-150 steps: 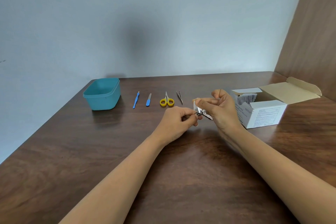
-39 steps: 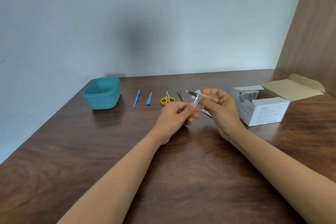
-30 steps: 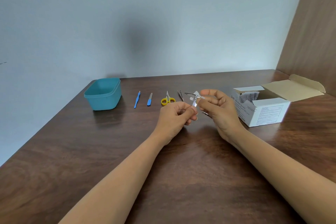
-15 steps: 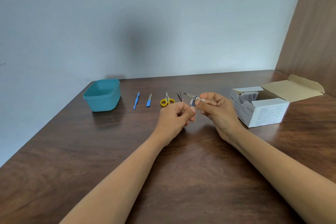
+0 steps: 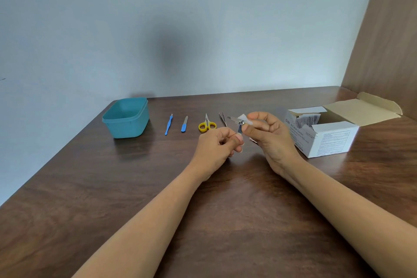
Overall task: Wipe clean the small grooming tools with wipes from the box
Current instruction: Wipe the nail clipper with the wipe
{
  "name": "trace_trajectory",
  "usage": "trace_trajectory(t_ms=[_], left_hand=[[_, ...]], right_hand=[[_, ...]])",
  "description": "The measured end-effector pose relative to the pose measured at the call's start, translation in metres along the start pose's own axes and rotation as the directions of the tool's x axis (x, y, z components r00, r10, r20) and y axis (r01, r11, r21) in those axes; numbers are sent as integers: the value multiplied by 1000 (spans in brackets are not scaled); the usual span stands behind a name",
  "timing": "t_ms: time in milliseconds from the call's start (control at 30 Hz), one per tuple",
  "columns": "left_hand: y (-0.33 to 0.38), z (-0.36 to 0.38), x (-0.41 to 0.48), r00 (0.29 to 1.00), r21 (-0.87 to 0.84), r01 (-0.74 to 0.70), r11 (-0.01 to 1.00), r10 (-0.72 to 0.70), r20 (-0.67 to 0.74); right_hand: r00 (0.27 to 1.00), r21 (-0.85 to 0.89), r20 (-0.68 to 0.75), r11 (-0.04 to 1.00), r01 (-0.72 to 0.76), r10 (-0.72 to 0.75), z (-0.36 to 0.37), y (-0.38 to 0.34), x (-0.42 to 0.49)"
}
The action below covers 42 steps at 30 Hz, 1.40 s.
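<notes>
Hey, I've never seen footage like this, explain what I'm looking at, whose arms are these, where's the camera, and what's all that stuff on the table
There is no machine here. A person wears a wide-angle camera on the head, looking forward and down, so the two bare arms reaching in from the bottom are their own.

On the brown wooden table lie, from left to right: a teal plastic tub, a thin blue-handled tool, a small blue-handled nail file, yellow-handled scissors and metal tweezers. At the right stands an open white box of alcohol swabs.

The left hand pinches the lower end of a small metal nail clipper, its lever swung open. The right hand holds a white wipe against the clipper.
</notes>
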<state>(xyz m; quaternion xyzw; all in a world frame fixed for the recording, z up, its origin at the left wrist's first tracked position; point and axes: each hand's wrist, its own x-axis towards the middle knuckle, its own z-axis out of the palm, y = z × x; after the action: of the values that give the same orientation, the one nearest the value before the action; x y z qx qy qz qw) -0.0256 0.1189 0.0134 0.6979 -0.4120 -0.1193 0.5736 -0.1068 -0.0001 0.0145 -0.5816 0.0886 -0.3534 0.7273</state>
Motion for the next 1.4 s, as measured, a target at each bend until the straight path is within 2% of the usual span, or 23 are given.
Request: trace_trajectory(t_ms=[167,267,333,500,700,800,933,1033,1167,1400], left_hand=[[1,0,-1,1000,-3,-7,1000,7,-3],[1,0,0,1000,-11,-2,1000,2,-8],[1,0,0,1000,-8,1,1000,-1,-5],[0,-1,0,1000,-1,-3,1000,3,4],[2,-1,-1,1000,9,-8,1000,8,-2],[1,0,-1,1000,5,-6,1000,6,-5],[2,0,-1,1000,7,-1,1000,1,-11],[2,0,-1,1000,11,-8,1000,8,-16],[1,0,0,1000,49,-15,999,16,-18],[-1,0,1,1000,77,-19,997,20,-15]], right_hand=[[995,0,68,997,-75,74,2,0,-1],[998,-64,-9,996,-58,57,1,-1,0],[998,-43,-44,998,-37,35,0,-1,0],[998,20,41,999,-43,42,3,0,-1],[999,-103,2,994,-33,34,1,-2,0],[1000,-52,-18,999,-2,1,1,0,0],[999,15,34,1000,-13,12,2,3,-1],[999,-70,35,997,-28,30,2,2,0],[1000,-159,-3,987,18,-19,3,2,0],[999,53,12,998,-43,42,2,3,1]])
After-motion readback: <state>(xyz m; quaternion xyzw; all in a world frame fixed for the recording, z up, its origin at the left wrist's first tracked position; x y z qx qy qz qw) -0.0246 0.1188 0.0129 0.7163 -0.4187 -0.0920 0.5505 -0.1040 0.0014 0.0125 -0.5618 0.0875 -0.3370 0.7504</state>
